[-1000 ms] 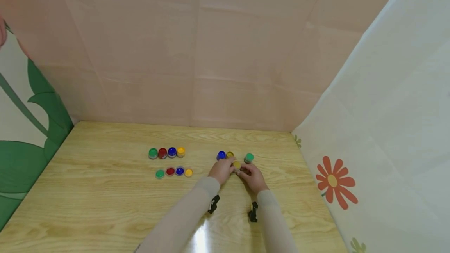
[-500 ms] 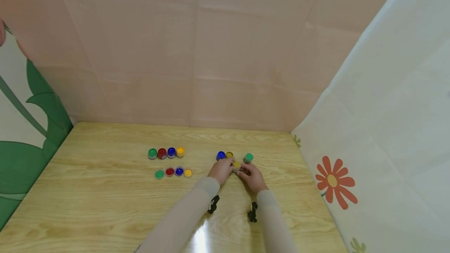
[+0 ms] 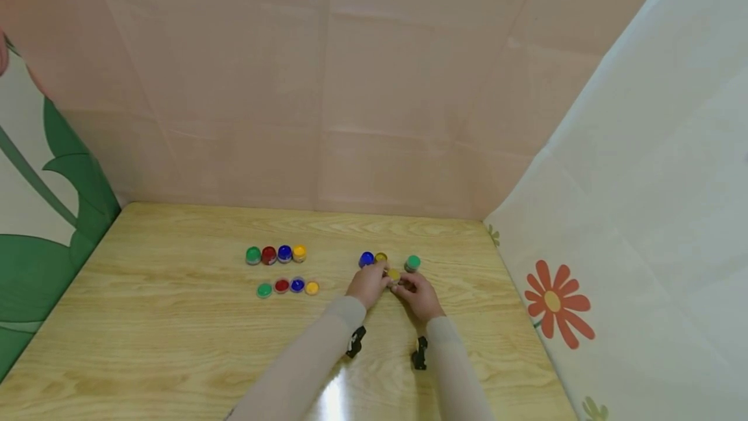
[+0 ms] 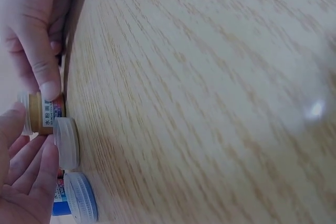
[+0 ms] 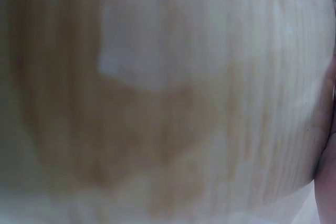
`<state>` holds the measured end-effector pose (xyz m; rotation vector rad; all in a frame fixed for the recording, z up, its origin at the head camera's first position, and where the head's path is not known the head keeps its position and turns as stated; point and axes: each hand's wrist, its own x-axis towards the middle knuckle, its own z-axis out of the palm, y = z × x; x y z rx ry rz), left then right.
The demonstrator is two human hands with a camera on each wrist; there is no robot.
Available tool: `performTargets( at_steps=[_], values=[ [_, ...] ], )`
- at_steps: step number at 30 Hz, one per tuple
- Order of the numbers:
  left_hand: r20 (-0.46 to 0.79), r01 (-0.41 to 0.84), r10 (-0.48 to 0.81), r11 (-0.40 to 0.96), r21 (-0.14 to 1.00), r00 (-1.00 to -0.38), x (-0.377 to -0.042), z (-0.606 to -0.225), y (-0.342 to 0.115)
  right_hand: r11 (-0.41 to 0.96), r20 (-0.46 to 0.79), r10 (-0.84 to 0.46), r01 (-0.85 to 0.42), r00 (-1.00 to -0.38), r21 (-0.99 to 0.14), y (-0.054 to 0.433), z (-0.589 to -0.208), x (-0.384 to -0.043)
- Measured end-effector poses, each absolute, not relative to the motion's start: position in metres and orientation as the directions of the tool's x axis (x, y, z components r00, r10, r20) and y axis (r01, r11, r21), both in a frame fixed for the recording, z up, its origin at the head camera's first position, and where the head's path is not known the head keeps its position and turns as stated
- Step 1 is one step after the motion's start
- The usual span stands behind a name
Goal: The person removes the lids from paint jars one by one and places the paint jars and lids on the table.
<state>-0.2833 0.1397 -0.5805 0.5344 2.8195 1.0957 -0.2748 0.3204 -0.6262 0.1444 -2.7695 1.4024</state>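
Note:
In the head view a small paint jar with an ochre top sits between both hands. My left hand grips it from the left, my right hand from the right. The left wrist view shows the jar's ochre body and printed label, with a right-hand digit on it and left-hand fingers around its other side. Nearby are a pale round lid and a blue paint jar. Only the right hand's edge shows in the right wrist view.
Behind the hands is another ochre round top; a green-topped jar stands to the right. Farther left are a row of green, red, blue and yellow paint jars and a nearer row of matching lids. Cloth hangs behind the table.

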Motion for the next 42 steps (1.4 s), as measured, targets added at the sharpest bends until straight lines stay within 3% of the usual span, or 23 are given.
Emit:
performTargets(
  at_steps=[10,42],
  values=[
    [0.079,0.339,0.390,0.660,0.670,-0.917,-0.2813,-0.5754,0.1357,0.592,0.063,-0.055,-0.083,-0.997,-0.801,0.3189,-0.6226,-0.2731],
    [0.074,0.302,0.341,0.689,0.658,-0.937,-0.2820,-0.5814,0.1419,0.589,0.084,-0.071,-0.110,-0.994,-0.801,0.3210,-0.6216,-0.2716]
  ],
)
